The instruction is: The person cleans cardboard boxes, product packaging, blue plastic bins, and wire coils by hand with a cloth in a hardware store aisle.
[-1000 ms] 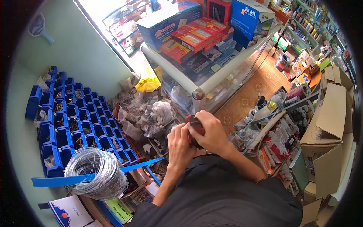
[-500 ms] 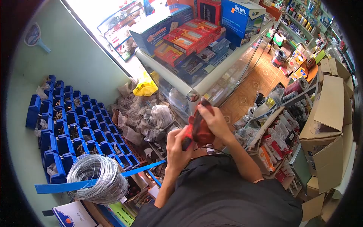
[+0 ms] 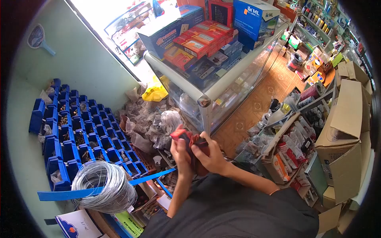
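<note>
My left hand [image 3: 181,155] is closed round a red-and-black handheld object [image 3: 178,133], whose red end sticks up past the thumb. Close against it, my right hand [image 3: 212,157] grips a dark red, pouch-like thing [image 3: 203,171], with the thumb and fingers bent over its upper part. A bunched reddish-brown bit [image 3: 194,139] shows between the two hands. Both held things meet in front of my dark shirt, and the fingers cover much of them.
A glass display counter [image 3: 204,102] with red boxes [image 3: 204,37] stands ahead. Blue parts bins [image 3: 85,131] line the left wall, near a wire coil [image 3: 101,184]. Plastic bags [image 3: 145,125] heap behind my hands. Cardboard boxes [image 3: 343,119] stack at right.
Both hands have moved down and left, away from the counter corner. The dark red thing has been lowered and turned, and now sits tighter against the red-and-black object.
</note>
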The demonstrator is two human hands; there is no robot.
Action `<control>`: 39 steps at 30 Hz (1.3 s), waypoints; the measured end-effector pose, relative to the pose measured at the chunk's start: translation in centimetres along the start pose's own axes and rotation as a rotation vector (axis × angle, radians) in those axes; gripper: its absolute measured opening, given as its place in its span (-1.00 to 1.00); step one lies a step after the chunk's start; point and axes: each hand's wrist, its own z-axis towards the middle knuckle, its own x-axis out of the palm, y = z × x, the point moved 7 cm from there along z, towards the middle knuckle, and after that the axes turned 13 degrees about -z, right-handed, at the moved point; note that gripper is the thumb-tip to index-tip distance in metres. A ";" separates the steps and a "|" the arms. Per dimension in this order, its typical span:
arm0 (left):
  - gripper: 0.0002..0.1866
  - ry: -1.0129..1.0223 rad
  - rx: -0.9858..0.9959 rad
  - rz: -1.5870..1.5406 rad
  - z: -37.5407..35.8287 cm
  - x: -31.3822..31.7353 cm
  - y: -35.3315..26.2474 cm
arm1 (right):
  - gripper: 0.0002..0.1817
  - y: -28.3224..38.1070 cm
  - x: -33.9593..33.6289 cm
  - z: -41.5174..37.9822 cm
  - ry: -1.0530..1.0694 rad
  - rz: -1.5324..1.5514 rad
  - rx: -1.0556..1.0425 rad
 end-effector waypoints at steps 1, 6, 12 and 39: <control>-0.26 -0.023 -0.020 -0.051 0.3 -0.7 -0.3 | -0.71 0.1 0.2 -0.4 0.030 -0.004 -0.020; -0.20 0.189 -0.162 -0.102 -1.8 0.1 2.1 | -0.68 1.6 -2.0 2.2 -0.018 -0.083 -0.095; -0.26 -0.057 -0.201 -0.439 -0.8 0.1 2.4 | -0.66 1.9 -0.6 0.7 -0.040 -0.175 -0.168; -0.25 0.283 -0.053 0.229 -4.3 3.0 0.3 | -0.72 3.9 -5.0 1.4 -0.156 -0.174 -0.143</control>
